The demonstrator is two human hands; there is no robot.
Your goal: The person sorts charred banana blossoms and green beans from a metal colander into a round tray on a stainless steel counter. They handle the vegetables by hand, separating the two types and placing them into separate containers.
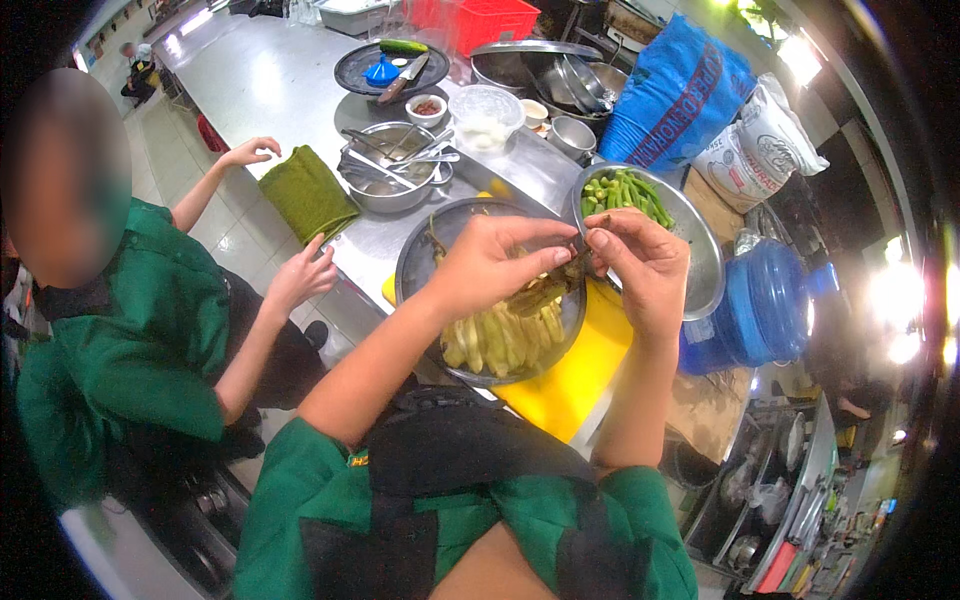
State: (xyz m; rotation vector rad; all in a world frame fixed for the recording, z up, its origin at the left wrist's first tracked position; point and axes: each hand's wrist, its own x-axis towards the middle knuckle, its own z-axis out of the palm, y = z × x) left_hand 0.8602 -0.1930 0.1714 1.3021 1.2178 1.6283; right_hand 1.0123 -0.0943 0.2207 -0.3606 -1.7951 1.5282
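My left hand point(499, 255) and my right hand point(637, 259) meet above a dark round tray point(411, 270). Between their fingertips hangs a brownish, soft, long vegetable, apparently a roasted eggplant point(536, 298); my fingers partly hide its upper end. Under it, a row of pale yellow-green peeled eggplants point(499, 345) lies side by side on the tray. A yellow cutting board point(577, 375) shows beneath the tray. Just beyond my right hand stands a steel bowl point(703, 262) holding cut okra and green beans point(626, 193).
At left, a co-worker's hands point(304, 274) are beside a folded green cloth point(307, 191). A steel pot of utensils point(390, 196), a plastic tub point(487, 112), and a tray with a knife point(405, 79) stand farther back. A blue water jug point(765, 304) and sacks point(675, 97) are at right.
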